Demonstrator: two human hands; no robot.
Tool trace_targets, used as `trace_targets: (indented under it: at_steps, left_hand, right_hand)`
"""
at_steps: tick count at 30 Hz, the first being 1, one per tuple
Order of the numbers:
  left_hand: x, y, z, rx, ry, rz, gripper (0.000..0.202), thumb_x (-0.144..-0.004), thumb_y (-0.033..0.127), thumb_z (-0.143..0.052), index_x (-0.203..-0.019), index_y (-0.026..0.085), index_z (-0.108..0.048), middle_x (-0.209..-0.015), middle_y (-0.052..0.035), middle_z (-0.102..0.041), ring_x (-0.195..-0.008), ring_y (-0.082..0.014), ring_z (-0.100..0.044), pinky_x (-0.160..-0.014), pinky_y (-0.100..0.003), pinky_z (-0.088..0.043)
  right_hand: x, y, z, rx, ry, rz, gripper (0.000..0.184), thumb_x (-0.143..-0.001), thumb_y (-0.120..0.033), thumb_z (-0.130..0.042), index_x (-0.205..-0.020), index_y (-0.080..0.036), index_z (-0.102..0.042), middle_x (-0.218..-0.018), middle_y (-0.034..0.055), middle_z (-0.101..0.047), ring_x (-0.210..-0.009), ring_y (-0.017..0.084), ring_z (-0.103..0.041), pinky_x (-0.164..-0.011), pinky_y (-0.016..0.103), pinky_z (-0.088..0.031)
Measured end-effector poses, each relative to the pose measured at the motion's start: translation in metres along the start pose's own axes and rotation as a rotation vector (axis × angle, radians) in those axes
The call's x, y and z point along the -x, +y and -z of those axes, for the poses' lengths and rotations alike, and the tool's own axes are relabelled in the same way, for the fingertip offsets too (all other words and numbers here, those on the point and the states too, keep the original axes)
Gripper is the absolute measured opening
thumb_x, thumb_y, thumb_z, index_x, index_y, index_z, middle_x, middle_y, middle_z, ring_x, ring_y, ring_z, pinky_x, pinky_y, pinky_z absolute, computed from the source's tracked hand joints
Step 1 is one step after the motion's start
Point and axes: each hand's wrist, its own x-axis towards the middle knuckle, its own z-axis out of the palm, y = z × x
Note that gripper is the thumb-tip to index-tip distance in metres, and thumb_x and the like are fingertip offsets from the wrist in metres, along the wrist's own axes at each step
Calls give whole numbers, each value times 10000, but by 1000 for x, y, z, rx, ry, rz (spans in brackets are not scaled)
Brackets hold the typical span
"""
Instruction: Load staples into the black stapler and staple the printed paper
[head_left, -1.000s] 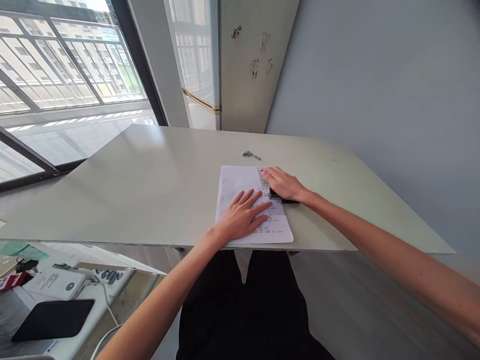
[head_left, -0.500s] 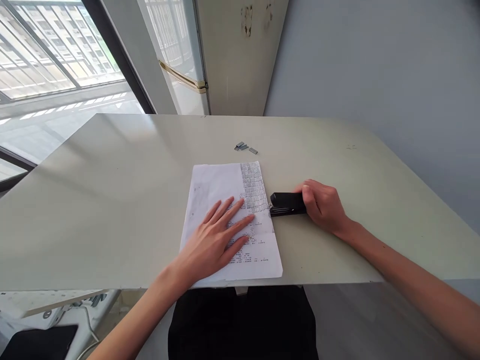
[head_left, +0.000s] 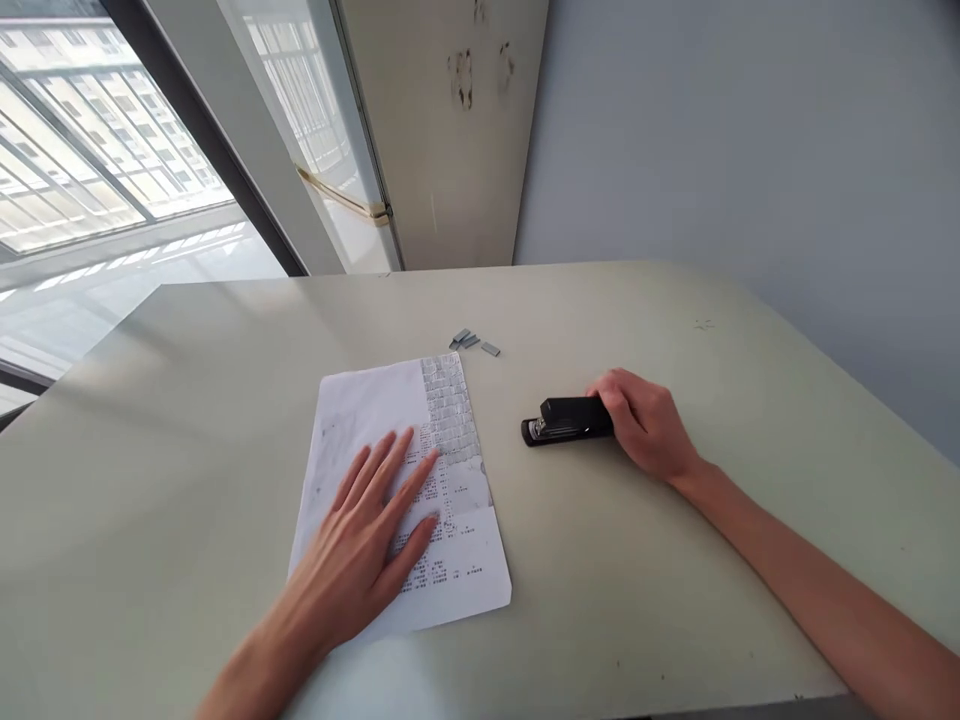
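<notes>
My left hand [head_left: 367, 545] lies flat with fingers spread on a white printed paper [head_left: 457, 545]. Rows of staples [head_left: 450, 410] cover the paper's upper right part. My right hand [head_left: 649, 425] is wrapped round the rear of a black stapler [head_left: 570, 420], which rests on the table to the right of the paper. A gap separates the stapler's front end from the paper's edge. Just beyond the paper's top edge lie several small strips of staples [head_left: 474, 342].
The pale table [head_left: 750, 540] spreads out on both sides of the paper. Behind it stand a fridge [head_left: 450, 150] and a grey wall [head_left: 712, 130]. A window [head_left: 82, 130] with railings is at the far left.
The paper has shifted left under my left hand and turned slightly. The stapler, whose front was at the paper's edge, is now apart from it. The view has tilted up.
</notes>
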Motion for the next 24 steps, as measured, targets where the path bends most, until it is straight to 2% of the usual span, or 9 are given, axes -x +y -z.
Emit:
trace_targets:
  at_steps: [2, 5, 8, 11, 14, 18, 20, 24]
  left_hand:
    - [-1, -4, -1, -37, 28, 29, 671, -1111, 424, -429, -1718, 317, -164, -1790, -30, -138, -1629, -354, -192, -1303, -633, -244]
    - [2, -9, -3, -98, 64, 75, 701, -1102, 451, -437, -1723, 293, -149, -1789, -48, -141, -1630, -370, -175, -1303, -649, -214]
    - [6, -8, -5, -143, 62, 74, 723, -1092, 465, -453, -1724, 288, -150, -1780, -53, -179, -1626, -379, -188, -1295, -656, -233]
    - [5, 5, -4, -150, 51, 26, 761, -1067, 472, -497, -1724, 277, -166, -1768, -60, -217, -1616, -392, -217, -1280, -654, -283]
    - [-3, 34, -6, -137, 47, -32, 785, -1058, 447, -525, -1725, 253, -160, -1757, -77, -242, -1610, -393, -236, -1259, -637, -343]
    - [-28, 80, -20, -74, 56, -104, 802, -1069, 441, -521, -1728, 223, -118, -1755, -109, -217, -1619, -393, -185, -1250, -628, -365]
    - [-50, 103, -33, -22, 48, -128, 794, -1080, 458, -491, -1725, 186, -115, -1758, -139, -182, -1622, -397, -153, -1255, -636, -353]
    - [-111, 154, -68, 93, -2, -96, 735, -1092, 507, -415, -1674, 77, -284, -1752, -213, -155, -1610, -451, -73, -1288, -679, -254]
  right_hand:
    - [0, -1, 1, -58, -102, 16, 336, -1111, -419, -393, -886, -259, -585, -825, 28, -654, -719, 199, -604, -677, 341, -480]
    - [0, -1, 1, -77, -184, 48, 234, -1025, -501, -606, -1027, -269, -635, -916, 40, -693, -770, 215, -630, -681, 348, -507]
    - [-1, -1, -1, -125, -171, 19, 266, -956, -526, -714, -1030, -276, -662, -940, 47, -720, -810, 231, -658, -715, 365, -537]
    - [-3, -3, -2, -192, -125, -70, 309, -896, -568, -771, -958, -275, -693, -881, 28, -726, -757, 222, -655, -680, 360, -539]
    - [-7, -2, 0, -252, 10, -225, 361, -842, -606, -804, -922, -265, -720, -788, 3, -705, -676, 201, -615, -615, 342, -516]
    - [-14, 4, 8, -313, 287, -368, 406, -815, -621, -812, -973, -252, -747, -792, 0, -708, -678, 196, -608, -610, 336, -523]
    - [-18, 9, 15, -316, 377, -388, 411, -816, -608, -812, -1010, -250, -760, -839, 10, -731, -728, 207, -637, -665, 352, -550]
    - [-27, 16, 34, -334, 455, -371, 414, -818, -581, -813, -1046, -237, -776, -941, 38, -775, -832, 236, -691, -781, 395, -585]
